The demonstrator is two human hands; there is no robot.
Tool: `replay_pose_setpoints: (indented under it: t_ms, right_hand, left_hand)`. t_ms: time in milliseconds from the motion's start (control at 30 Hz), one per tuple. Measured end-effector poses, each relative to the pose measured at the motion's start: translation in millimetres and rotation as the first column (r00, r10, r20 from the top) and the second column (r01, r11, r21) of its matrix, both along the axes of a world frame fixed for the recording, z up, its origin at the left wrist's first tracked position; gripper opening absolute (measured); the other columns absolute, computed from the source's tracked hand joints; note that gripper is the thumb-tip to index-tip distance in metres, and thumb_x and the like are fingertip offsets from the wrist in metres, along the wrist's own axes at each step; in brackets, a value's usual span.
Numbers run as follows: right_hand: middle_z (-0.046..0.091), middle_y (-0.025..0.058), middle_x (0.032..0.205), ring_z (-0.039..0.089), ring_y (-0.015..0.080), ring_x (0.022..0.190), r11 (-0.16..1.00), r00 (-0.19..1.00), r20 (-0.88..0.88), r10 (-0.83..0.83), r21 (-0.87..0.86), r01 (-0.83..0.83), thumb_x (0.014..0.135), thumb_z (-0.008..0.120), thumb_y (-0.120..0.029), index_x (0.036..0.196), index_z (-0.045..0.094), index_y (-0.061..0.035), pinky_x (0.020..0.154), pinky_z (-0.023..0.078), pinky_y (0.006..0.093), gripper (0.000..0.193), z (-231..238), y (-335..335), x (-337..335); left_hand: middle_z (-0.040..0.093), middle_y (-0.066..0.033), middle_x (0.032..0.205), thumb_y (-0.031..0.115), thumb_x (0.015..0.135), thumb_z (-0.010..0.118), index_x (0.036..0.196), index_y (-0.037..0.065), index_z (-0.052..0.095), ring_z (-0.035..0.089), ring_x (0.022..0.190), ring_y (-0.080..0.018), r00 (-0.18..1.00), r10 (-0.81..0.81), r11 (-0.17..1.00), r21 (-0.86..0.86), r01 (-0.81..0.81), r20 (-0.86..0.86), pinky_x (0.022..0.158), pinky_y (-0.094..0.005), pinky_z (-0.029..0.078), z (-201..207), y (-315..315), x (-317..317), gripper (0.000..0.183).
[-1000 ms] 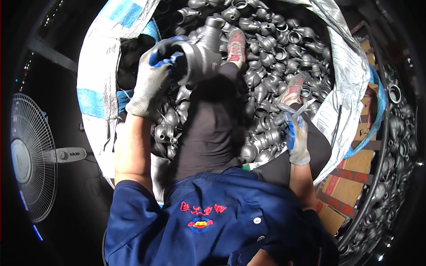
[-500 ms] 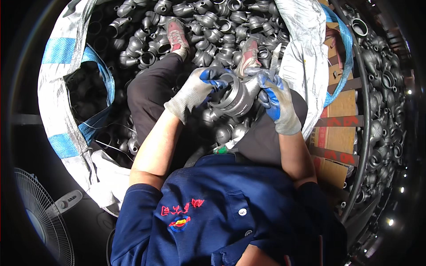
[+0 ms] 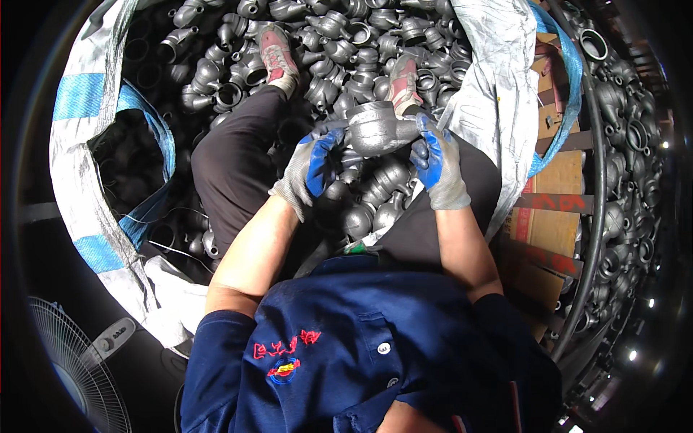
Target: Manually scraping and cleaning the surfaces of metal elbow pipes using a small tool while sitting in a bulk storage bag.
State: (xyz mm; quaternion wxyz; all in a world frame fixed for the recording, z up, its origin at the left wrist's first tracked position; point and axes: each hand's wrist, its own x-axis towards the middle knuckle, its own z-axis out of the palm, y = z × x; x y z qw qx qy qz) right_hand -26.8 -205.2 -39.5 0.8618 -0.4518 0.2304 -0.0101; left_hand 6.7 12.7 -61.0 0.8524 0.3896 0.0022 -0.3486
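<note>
Between my two hands a dark grey cast metal housing (image 3: 372, 130) is held up over the heap. It has a wide rounded body, a ringed collar at the top and a narrower neck toward the right. My left hand (image 3: 312, 167), in a grey glove with a blue palm, is closed at the left side of the body; its fingertips are partly hidden. On the neck side, my right hand (image 3: 439, 164), gloved alike, has its fingers wrapped round the neck's end. Below, several similar castings (image 3: 382, 184) lie between my legs.
A large white woven bag (image 3: 498, 86) with blue straps (image 3: 155, 130) surrounds the castings under my shoes (image 3: 278, 54). Wooden boards (image 3: 552, 184) and a dark curved rail (image 3: 593, 216) stand at the right, with more castings (image 3: 613, 166) beyond. A fan (image 3: 72, 361) stands lower left.
The housing has been turned: its open ring faced left toward my left hand, and now its collar points away from me. My left hand has shifted left and down along it.
</note>
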Motion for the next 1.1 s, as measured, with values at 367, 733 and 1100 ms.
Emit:
replay_pose_setpoints:
  t_ms: [367,733,1100]
  right_hand:
    - [0.051,-0.0021,0.071,0.041,0.0042,0.046,0.996,0.992,0.096,0.084,-0.045,-0.08,0.086,0.06,-0.01,0.106,0.06,0.0013,0.037,0.029,0.0177,0.023,0,-1,-4]
    - [0.05,-0.0007,0.076,0.043,0.0059,0.051,0.994,0.991,0.076,0.111,0.013,-0.112,0.088,0.053,-0.008,0.109,0.057,0.0017,0.039,0.031,0.0176,0.023,-5,-3,-7]
    - [0.054,-0.0003,0.076,0.041,0.0058,0.046,0.982,0.978,0.095,0.184,0.026,-0.188,0.091,0.051,-0.013,0.112,0.056,0.0014,0.038,0.032,0.0198,0.026,-14,-5,-9]
  left_hand:
    - [0.061,-0.0078,0.11,0.021,0.095,0.046,0.12,0.002,0.053,0.058,0.095,-0.014,0.998,0.057,0.955,0.292,-0.058,0.012,0.083,-0.0291,0.048,27,-4,3,0.031]
    - [0.059,-0.007,0.114,0.013,0.094,0.05,0.122,0.0,0.052,0.055,0.103,-0.014,0.969,0.18,0.92,0.319,-0.227,0.171,0.091,-0.0282,0.044,23,-3,-2,0.031]
    - [0.062,-0.0038,0.102,0.013,0.092,0.056,0.119,0.008,0.055,0.057,0.079,-0.0079,0.946,0.3,0.915,0.244,-0.321,0.121,0.061,-0.0227,0.05,13,-3,2,0.028]
